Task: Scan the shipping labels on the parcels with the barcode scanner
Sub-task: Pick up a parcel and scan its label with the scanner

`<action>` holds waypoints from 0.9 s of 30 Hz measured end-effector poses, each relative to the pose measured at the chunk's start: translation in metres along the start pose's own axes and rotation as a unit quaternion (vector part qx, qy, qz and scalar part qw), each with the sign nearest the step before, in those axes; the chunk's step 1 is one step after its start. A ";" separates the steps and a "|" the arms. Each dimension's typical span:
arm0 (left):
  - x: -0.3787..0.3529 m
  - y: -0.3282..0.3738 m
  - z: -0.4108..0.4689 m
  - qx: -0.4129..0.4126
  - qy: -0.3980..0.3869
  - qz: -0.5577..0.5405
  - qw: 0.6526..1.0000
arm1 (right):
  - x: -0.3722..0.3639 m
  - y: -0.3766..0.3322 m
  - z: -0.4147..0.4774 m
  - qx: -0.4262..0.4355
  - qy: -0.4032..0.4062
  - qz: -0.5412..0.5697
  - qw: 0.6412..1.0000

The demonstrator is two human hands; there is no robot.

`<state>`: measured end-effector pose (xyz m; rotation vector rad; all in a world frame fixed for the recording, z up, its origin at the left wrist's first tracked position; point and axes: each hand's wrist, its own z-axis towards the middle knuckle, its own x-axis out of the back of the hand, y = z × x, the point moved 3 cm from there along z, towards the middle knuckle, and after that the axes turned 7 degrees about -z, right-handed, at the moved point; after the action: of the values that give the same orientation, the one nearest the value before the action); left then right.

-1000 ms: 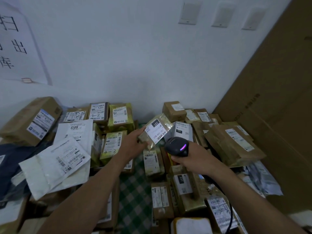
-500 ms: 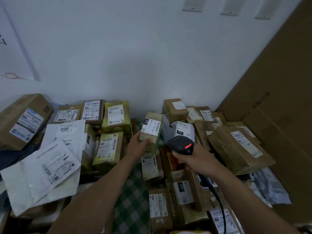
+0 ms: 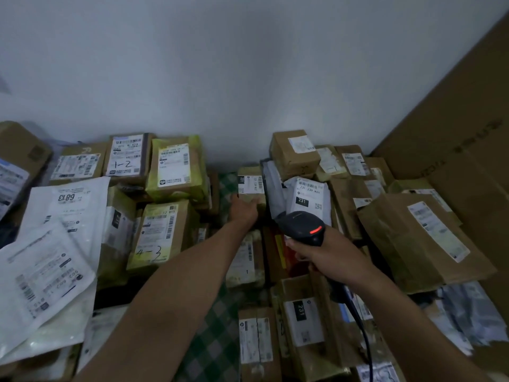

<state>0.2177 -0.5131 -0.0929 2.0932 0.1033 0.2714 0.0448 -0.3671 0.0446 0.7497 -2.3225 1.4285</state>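
dozens of labelled parcels (image 3: 162, 232) crowd a green checked cloth (image 3: 209, 343) set against a plain white wall (image 3: 248, 78), with a big cardboard sheet (image 3: 454, 150) standing at the right. the left hand (image 3: 245, 210) grips the near end of a small parcel (image 3: 251, 181) by the wall, label up. the right hand (image 3: 332, 259) clutches the barcode scanner (image 3: 301, 227), red light glowing, just beside it

White wall (image 3: 248, 64) behind; big cardboard sheet (image 3: 454, 133) rt; green checked cloth (image 3: 212, 340) btm.

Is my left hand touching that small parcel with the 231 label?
Touching. Head view shows the left hand holding the small parcel by its near end.
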 end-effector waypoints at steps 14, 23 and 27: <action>0.025 -0.021 -0.078 -0.174 -0.096 0.160 0.967 | 0.005 -0.026 -0.050 0.022 0.003 -0.023 0.999; 0.078 -0.053 -0.248 -0.173 -0.181 0.146 0.957 | 0.000 -0.033 -0.158 0.034 0.028 -0.030 0.999; 0.078 -0.084 -0.317 -0.180 -0.246 0.227 0.925 | -0.005 -0.025 -0.207 0.055 0.018 -0.017 0.998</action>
<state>0.2220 -0.1905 0.0027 1.7339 -0.6905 0.0244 0.0619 -0.1904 0.1535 0.7816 -2.2085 1.5522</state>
